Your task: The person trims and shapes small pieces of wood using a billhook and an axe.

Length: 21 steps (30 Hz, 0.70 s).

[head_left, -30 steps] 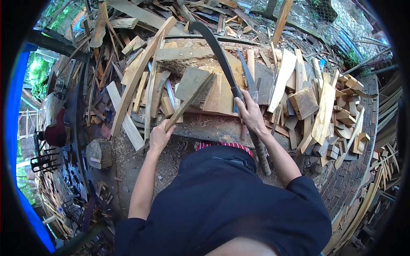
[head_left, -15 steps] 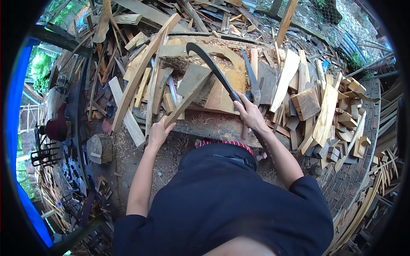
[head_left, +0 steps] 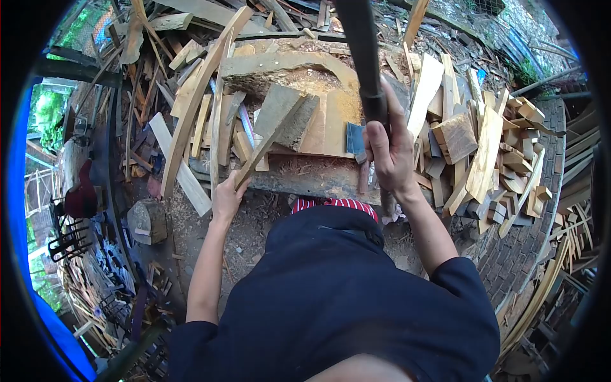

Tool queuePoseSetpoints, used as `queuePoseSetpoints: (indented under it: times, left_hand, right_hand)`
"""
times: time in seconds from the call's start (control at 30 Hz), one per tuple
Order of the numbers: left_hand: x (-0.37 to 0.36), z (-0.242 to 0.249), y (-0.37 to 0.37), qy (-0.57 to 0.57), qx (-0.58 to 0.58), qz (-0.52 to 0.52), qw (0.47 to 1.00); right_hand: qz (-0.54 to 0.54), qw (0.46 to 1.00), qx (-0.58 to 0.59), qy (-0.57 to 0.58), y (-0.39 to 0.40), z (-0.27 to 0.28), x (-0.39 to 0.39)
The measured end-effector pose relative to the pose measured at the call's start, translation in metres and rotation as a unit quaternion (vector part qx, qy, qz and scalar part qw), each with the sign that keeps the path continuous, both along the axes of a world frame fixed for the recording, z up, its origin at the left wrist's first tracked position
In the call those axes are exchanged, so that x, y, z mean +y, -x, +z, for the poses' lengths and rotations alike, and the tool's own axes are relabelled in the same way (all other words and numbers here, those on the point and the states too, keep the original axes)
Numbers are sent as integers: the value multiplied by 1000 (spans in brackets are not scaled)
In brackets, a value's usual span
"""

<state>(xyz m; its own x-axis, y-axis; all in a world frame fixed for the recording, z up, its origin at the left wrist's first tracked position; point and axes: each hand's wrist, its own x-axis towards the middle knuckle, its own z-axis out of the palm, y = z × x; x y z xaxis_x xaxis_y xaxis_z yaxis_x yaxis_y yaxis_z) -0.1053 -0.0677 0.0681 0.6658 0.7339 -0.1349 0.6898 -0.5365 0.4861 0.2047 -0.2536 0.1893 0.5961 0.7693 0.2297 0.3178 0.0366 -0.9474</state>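
Note:
My left hand (head_left: 226,202) is closed around the near end of a wooden board (head_left: 270,130). The board slants up and away to the right, its wide far end against a thick wood block (head_left: 296,127). In my right hand (head_left: 393,156) is the dark handle of a machete, fingers wrapped around it. The machete's black blade (head_left: 360,48) is raised toward the camera, its tip beyond the top of the view. Partly hidden behind my right hand, a blue-grey metal blade (head_left: 355,137) lies on the workbench (head_left: 312,177).
Offcuts and blocks (head_left: 457,139) are heaped to the right of the bench. Long curved planks (head_left: 205,102) lean at the left, near a short log (head_left: 147,221) on the ground. Scrap wood covers the far ground.
My right hand has lifted the machete up from beside the board toward the camera. My left hand still holds the board, shifted slightly left in view.

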Motion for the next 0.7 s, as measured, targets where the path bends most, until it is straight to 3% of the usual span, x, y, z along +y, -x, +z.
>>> queuePoseSetpoints:
  times: [0.07, 0.1, 0.13, 0.17, 0.2, 0.33, 0.4, 0.43, 0.53, 0.7]
  left_hand:
    - [0, 3, -2, -3, -15, -2, 1000]
    - [0, 3, -1, -3, -15, 2, 1000]
    - [2, 2, -1, -13, -12, -3, 1000]
    - [4, 1, -1, -23, -8, -8, 1000]
    - [5, 0, 3, -25, -8, -7, 1000]
    - [8, -4, 15, 3, 17, -5, 1000]
    - [11, -5, 13, 16, 27, -5, 999]
    - [11, -5, 13, 14, 25, -6, 1000]
    - [9, -4, 17, 22, -22, -23, 999]
    - [2, -21, 9, 5, -50, -29, 998]
  right_hand:
    - [-25, 998, -55, -16, 4, -10, 1]
    - [-31, 988, -145, -36, 2, -27, 5]
    - [-29, 989, -145, 22, 3, -55, 3]
    - [18, 966, -157, 204, 2, -70, -2]
    - [64, 908, -163, 380, 2, -76, -6]
    - [80, 901, -121, 409, 4, -93, -12]
    - [92, 942, -35, 322, -2, -103, -12]
    - [114, 929, 58, 348, -5, -93, -10]
    - [122, 948, 82, 282, -6, -94, -21]
    - [96, 940, 101, 312, -4, -92, -32]
